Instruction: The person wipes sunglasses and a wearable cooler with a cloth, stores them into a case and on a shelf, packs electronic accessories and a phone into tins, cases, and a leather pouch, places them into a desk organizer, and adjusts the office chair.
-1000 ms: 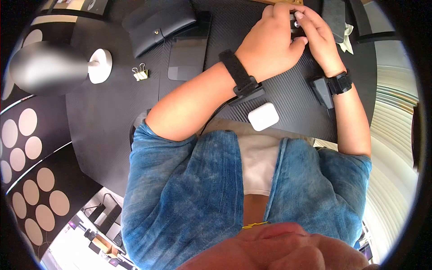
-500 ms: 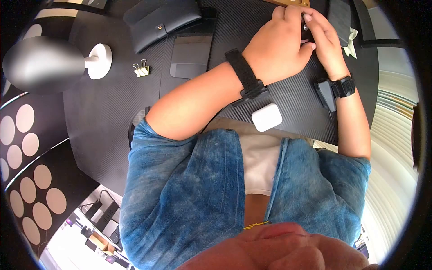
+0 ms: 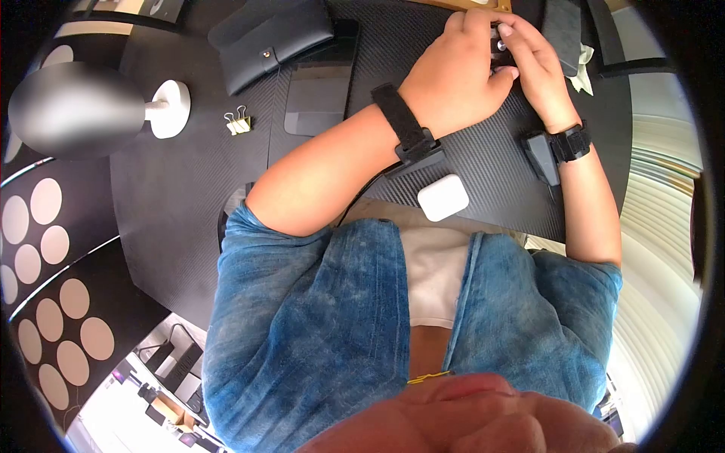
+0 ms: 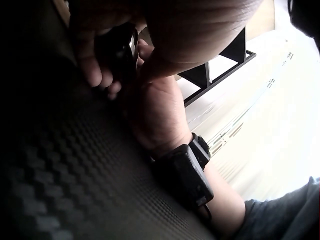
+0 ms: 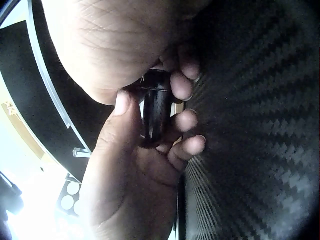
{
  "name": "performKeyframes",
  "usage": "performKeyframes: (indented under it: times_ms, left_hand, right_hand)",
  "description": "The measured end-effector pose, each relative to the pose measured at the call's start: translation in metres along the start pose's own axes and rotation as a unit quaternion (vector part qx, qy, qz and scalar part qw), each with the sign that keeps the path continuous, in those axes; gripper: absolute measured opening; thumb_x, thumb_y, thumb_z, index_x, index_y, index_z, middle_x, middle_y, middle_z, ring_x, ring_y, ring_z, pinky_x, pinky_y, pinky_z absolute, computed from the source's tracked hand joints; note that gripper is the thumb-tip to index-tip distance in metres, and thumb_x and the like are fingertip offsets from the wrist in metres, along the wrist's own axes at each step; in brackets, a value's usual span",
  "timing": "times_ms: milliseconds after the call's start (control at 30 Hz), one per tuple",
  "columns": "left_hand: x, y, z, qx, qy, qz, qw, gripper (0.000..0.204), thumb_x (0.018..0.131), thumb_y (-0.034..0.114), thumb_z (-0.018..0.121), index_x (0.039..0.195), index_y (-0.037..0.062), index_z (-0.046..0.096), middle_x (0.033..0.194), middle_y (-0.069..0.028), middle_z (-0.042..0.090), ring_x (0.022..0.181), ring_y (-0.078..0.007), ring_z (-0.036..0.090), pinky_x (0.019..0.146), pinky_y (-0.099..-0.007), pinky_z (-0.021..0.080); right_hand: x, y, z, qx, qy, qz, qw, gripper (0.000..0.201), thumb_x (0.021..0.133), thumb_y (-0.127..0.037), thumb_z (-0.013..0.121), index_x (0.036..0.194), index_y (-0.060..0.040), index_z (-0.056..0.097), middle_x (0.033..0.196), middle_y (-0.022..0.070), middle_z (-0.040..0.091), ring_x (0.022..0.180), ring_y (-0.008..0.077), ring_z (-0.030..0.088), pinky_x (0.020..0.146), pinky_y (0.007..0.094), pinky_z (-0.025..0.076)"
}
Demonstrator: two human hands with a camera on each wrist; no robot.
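Both hands meet at the far right of the table around a small glossy black object (image 5: 157,107) with a rounded end and a seam across it. My left hand (image 3: 462,72) grips it from the left, thumb and fingertips curled against its sides in the right wrist view. My right hand (image 3: 535,72) curls round it from the other side, its fingers meeting the left ones. A small shiny silver spot shows on the object between the hands in the head view. Much of the object is hidden by fingers, and its kind I cannot tell.
Near the table's front edge lies a white rounded case (image 3: 443,198). Leftward are a black snap pouch (image 3: 276,41), a dark flat slab (image 3: 319,94), a binder clip (image 3: 238,121) and a white round base (image 3: 171,109). A dark box (image 3: 561,34) and a crumpled tissue (image 3: 581,74) flank the right hand.
The head view shifts slightly back and forth, so everything in it moves a little together. Both hands keep their hold on the black object.
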State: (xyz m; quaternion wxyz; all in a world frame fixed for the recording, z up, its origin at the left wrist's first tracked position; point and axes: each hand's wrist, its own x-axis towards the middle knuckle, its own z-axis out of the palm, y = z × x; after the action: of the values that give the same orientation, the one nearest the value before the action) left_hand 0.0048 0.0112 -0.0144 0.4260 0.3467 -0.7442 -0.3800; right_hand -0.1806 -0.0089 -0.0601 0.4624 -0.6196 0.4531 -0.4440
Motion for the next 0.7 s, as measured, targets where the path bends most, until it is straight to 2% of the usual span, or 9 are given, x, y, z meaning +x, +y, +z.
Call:
performKeyframes:
  times_ms: [67, 167, 500, 600, 667, 700]
  left_hand:
    - [-0.005, -0.009, 0.002, 0.054, 0.009, 0.025, 0.998, 0.054, 0.082, 0.012, 0.069, 0.126, -0.0064, 0.045, 0.114, -0.0303, 0.054, 0.103, -0.0404, 0.06, 0.089, -0.0415, 0.053]
    - [-0.005, -0.013, 0.004, 0.066, 0.017, 0.042, 0.997, 0.056, 0.081, 0.013, 0.07, 0.127, -0.0068, 0.044, 0.114, -0.0306, 0.054, 0.1, -0.0394, 0.062, 0.087, -0.0402, 0.055]
    - [-0.003, -0.018, 0.005, 0.069, 0.03, 0.08, 0.994, 0.054, 0.082, 0.012, 0.069, 0.127, -0.0067, 0.044, 0.114, -0.0303, 0.054, 0.1, -0.04, 0.061, 0.085, -0.0407, 0.055]
    - [-0.001, -0.01, 0.002, 0.059, 0.018, 0.05, 0.997, 0.055, 0.082, 0.012, 0.069, 0.127, -0.0069, 0.044, 0.113, -0.0307, 0.054, 0.1, -0.0406, 0.062, 0.085, -0.0411, 0.055]
    - [0.004, -0.004, 0.001, 0.008, 0.01, 0.024, 1.0, 0.05, 0.085, 0.004, 0.064, 0.13, -0.0034, 0.042, 0.118, -0.0311, 0.052, 0.106, -0.0461, 0.057, 0.092, -0.0436, 0.05]
    - [0.004, -0.004, 0.001, 0.008, 0.01, 0.024, 1.0, 0.05, 0.085, 0.004, 0.064, 0.13, -0.0034, 0.042, 0.118, -0.0311, 0.052, 0.106, -0.0461, 0.057, 0.092, -0.0436, 0.05]
  right_hand:
    - [0.0, 0.0, 0.0, -0.008, 0.013, -0.006, 1.0, 0.033, 0.104, -0.023, 0.046, 0.127, -0.0027, 0.057, 0.106, 0.0001, 0.064, 0.093, 0.005, 0.058, 0.083, 0.0208, 0.048]
    - [0.0, -0.005, 0.0, -0.015, -0.015, -0.007, 1.0, 0.033, 0.104, -0.024, 0.046, 0.128, -0.0032, 0.057, 0.107, 0.0001, 0.064, 0.094, 0.005, 0.058, 0.084, 0.0205, 0.047]
    - [0.002, -0.005, 0.001, -0.045, -0.014, -0.033, 0.998, 0.032, 0.103, -0.023, 0.047, 0.125, -0.0023, 0.059, 0.108, 0.0007, 0.063, 0.098, 0.0068, 0.056, 0.089, 0.0213, 0.044]
    - [0.001, -0.004, -0.001, -0.047, -0.018, -0.031, 0.998, 0.032, 0.103, -0.022, 0.047, 0.125, -0.0021, 0.059, 0.107, 0.0007, 0.063, 0.098, 0.0068, 0.056, 0.088, 0.0214, 0.044]
    - [0.002, -0.004, -0.001, -0.048, -0.02, -0.033, 0.998, 0.032, 0.103, -0.022, 0.047, 0.125, -0.0019, 0.059, 0.106, 0.0007, 0.063, 0.098, 0.0069, 0.056, 0.088, 0.0214, 0.044]
    - [0.002, -0.004, -0.001, -0.047, -0.022, -0.036, 0.998, 0.032, 0.103, -0.022, 0.047, 0.125, -0.0019, 0.059, 0.106, 0.0007, 0.063, 0.098, 0.007, 0.056, 0.088, 0.0214, 0.044]
